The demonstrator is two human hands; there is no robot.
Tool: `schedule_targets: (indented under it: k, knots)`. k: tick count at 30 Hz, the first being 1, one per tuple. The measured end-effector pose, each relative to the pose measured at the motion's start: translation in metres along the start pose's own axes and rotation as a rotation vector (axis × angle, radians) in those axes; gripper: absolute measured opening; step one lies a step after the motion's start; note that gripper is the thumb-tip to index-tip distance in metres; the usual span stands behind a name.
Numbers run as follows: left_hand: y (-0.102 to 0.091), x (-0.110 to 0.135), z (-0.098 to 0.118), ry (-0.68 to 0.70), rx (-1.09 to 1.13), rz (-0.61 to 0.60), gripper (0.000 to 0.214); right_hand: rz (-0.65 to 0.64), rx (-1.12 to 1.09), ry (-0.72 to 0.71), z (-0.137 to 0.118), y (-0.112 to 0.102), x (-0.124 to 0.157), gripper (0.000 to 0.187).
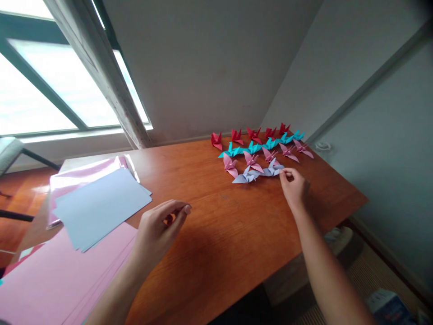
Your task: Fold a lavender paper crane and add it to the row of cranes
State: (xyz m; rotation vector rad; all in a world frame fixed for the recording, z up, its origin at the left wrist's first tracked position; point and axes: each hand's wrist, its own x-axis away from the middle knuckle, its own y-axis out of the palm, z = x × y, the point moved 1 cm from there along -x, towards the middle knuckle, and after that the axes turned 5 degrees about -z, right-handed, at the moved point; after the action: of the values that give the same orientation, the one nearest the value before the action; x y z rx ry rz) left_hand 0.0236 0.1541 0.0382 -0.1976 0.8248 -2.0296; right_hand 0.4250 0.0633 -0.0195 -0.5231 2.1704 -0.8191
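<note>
My right hand (295,185) is closed in a pinch at the right wing tip of a pale lavender paper crane (273,169), which rests on the table. Left of it sits a second lavender crane (248,175), the two making up the nearest row. Behind them stand rows of pink cranes (252,160), turquoise cranes (253,147) and red cranes (254,135), several in each. My left hand (164,224) hovers over the table beside the paper sheets, thumb and forefinger pressed together, with nothing visible between them.
Pale blue sheets (104,205) lie on the wooden table (216,253) at the left, over pink sheets (67,275) and a shiny plastic pack (86,176). A window with a curtain (98,67) is at the back left. The table's right edge runs near a wall (382,104).
</note>
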Motion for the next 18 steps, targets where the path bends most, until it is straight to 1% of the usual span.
schedule_targets:
  k: [8, 18]
  knots:
    - [-0.0025, -0.0005, 0.0044, -0.021, 0.005, 0.012, 0.022, -0.030, -0.006, 0.018, 0.0026, -0.0019, 0.0052, 0.032]
    - [-0.0025, -0.0001, 0.0031, -0.020, 0.007, 0.007, 0.021, -0.074, 0.006, 0.038, 0.0058, -0.0011, 0.0076, 0.038]
